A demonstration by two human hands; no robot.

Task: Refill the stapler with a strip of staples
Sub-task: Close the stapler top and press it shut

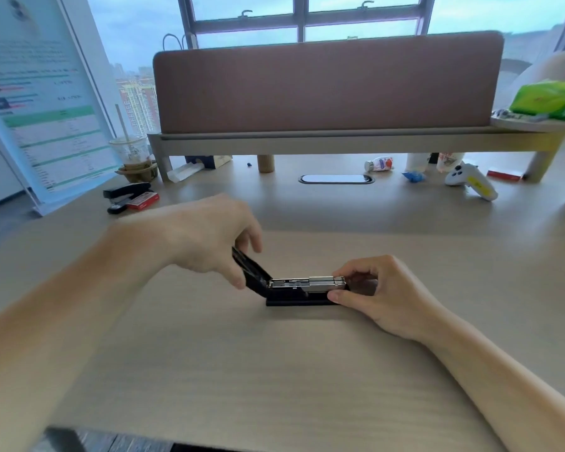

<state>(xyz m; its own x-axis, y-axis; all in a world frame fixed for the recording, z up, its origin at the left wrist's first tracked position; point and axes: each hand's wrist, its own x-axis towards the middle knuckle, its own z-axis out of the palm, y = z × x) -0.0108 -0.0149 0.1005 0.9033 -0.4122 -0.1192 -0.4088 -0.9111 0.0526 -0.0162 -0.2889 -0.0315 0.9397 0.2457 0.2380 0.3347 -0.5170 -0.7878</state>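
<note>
A black stapler [295, 301] lies in the middle of the desk with its top cover [250, 270] swung up and back to the left. Its metal magazine [307, 283] is exposed, and a silver strip of staples [323, 281] sits in the channel toward the right end. My left hand [206, 238] holds the raised cover by its edge. My right hand [375, 288] pinches the stapler's right front end, thumb below and fingers on top at the strip.
A second black stapler [126, 192] and a red staple box [143, 201] lie at the back left beside a drink cup [131, 153]. A desk shelf with a brown partition [326, 83] spans the back; a white controller [470, 182] and small items lie beneath it.
</note>
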